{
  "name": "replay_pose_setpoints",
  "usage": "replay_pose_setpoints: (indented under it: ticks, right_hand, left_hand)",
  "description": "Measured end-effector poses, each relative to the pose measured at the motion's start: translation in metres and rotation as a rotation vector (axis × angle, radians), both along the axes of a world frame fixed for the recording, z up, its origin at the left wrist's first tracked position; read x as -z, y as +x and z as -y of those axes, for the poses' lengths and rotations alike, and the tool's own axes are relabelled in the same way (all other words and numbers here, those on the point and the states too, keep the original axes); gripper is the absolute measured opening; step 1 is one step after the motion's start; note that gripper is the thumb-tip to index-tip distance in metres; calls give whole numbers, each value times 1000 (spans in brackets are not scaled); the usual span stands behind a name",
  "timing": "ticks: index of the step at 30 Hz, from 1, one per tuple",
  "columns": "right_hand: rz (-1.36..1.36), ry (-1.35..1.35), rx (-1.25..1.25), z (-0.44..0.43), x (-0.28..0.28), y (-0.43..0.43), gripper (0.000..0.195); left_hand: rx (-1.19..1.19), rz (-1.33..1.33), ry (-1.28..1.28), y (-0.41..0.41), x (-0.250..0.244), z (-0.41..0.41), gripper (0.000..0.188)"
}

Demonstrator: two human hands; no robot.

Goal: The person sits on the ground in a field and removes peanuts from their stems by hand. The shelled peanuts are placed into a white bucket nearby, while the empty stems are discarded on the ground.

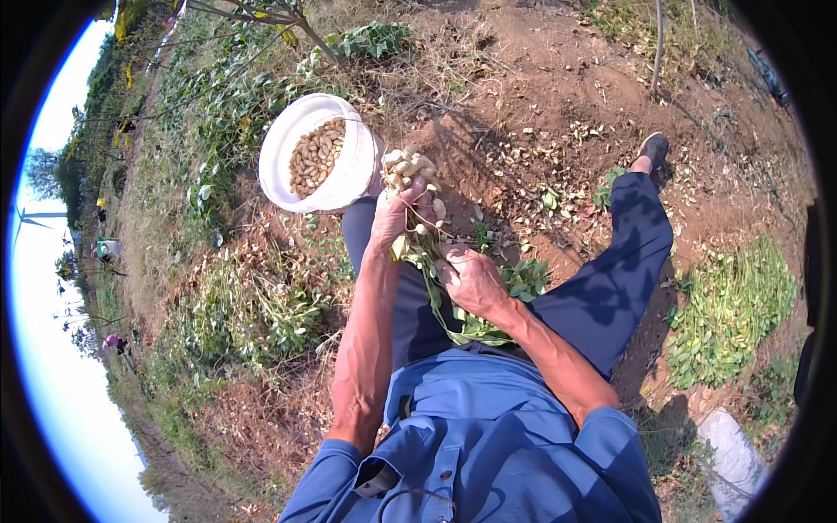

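Observation:
My left hand (400, 212) is closed around a cluster of peanut pods (409, 167) at the root end of a pulled peanut plant. Lower and to the right, my right hand (472, 280) grips the stems of the same plant, whose green leaves (480, 330) hang over my lap. Beyond my left knee stands a white plastic bucket (359, 163), tilted in this view, with many loose peanuts (317, 157) inside. The pods in my left hand are close to the bucket's right side. My fingers hide part of the stems and pods.
A heap of peanut plants (729, 314) lies on the soil at the right, near a whitish sack-like object (729, 451). More uprooted-looking plants (261, 314) lie at the left. A thin tree (314, 36) rises behind the bucket. Dry leaves litter the soil between my legs.

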State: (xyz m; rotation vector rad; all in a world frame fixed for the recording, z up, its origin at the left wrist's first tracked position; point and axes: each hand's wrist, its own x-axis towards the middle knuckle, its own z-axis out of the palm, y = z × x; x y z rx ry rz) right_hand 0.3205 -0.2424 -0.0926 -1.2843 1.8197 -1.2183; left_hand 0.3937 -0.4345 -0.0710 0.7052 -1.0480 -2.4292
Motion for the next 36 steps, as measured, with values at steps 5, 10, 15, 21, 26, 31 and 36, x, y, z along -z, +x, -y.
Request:
replay_pose_setpoints:
  ticks: [5,10,15,21,26,31,36]
  right_hand:
    - [611,-94,108,-7,-8,-59,43]
    - [525,-88,67,32,-36,-72,47]
    - [174,-45,138,43,-25,-50,27]
    - [-25,-143,14,34,-23,-54,25]
    - [-272,-68,-49,35,-5,-53,24]
    - [493,96,-339,37,-20,-74,24]
    - [689,122,-410,30,-6,-85,27]
  left_hand:
    - [-12,-33,35,1,-1,2,30]
    - [-13,9,-48,-11,2,-5,32]
    - [-116,147,-259,-17,-4,-8,25]
    - [-195,168,-209,9,-8,-10,33]
    - [-255,153,-176,2,-6,-18,29]
    - [-99,44,-108,5,-13,-25,26]
    - [42,-26,96,12,-19,-25,36]
